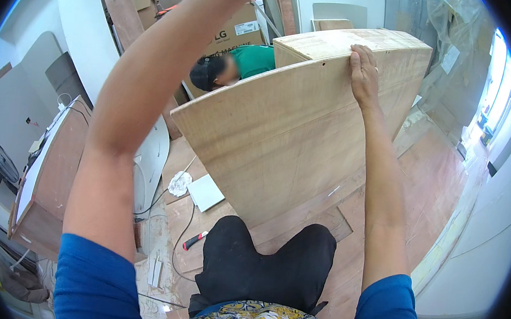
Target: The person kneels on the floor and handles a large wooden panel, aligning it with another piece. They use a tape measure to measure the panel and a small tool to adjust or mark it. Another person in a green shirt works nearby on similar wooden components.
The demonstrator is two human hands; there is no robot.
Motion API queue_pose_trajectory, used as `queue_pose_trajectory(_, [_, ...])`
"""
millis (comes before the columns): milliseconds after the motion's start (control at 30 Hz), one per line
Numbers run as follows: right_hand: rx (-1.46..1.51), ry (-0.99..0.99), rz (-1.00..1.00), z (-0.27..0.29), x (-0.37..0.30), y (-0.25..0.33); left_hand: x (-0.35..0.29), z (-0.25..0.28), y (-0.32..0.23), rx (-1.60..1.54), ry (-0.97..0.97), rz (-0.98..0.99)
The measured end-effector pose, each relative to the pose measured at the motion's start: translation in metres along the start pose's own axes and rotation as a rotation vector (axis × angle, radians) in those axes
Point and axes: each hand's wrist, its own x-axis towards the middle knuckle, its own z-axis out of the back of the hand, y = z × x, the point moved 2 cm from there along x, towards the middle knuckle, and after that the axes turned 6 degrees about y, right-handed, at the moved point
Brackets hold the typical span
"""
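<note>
A large plywood panel [281, 137] stands upright before my knees, part of a box-like plywood piece whose top [348, 44] reaches back behind it. My right hand [365, 78] grips the panel's upper edge near its right part, fingers over the rim. High across the view stretches my left forearm [169, 39]; its hand lies beyond the top edge, so what it holds or touches is hidden. Behind the panel, a person in a green shirt [256, 60] and dark cap bends low, hands out of sight.
A red-and-black handled tool [195, 240] lies on the floor near my left knee, beside a cable. Past it are a white square board [206, 193] and a crumpled white thing [180, 183]. Left stand a wooden cabinet [55, 186] and fan [3, 160]; behind, a cardboard box [241, 32].
</note>
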Motion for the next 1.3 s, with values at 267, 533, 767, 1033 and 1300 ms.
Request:
queue_pose_trajectory(267, [-0.327, 0.196, 0.066, -0.005, -0.007, 0.07, -0.227, 0.088, 0.08, -0.052, 0.196, 0.292])
queue_pose_trajectory(533, [-0.133, 0.246, 0.34, -0.053, -0.08, 0.257, -0.29, 0.122, 0.104, -0.124, 0.01, 0.548])
queue_pose_trajectory(767, [0.562, 0.188, 0.563, -0.026, -0.08, 0.265, -0.269, 0.105, 0.093, -0.067, 0.149, 0.487])
queue_pose_trajectory(1033, [-0.014, -0.141, -0.16, 0.012, 0.005, -0.007, -0.229, 0.059, 0.072, 0.148, 0.365, 0.254])
queue_pose_trajectory(1300, [-0.058, -0.213, -0.038, -0.02, -0.011, -0.015, -0.197, 0.018, 0.079, 0.077, 0.364, 0.205])
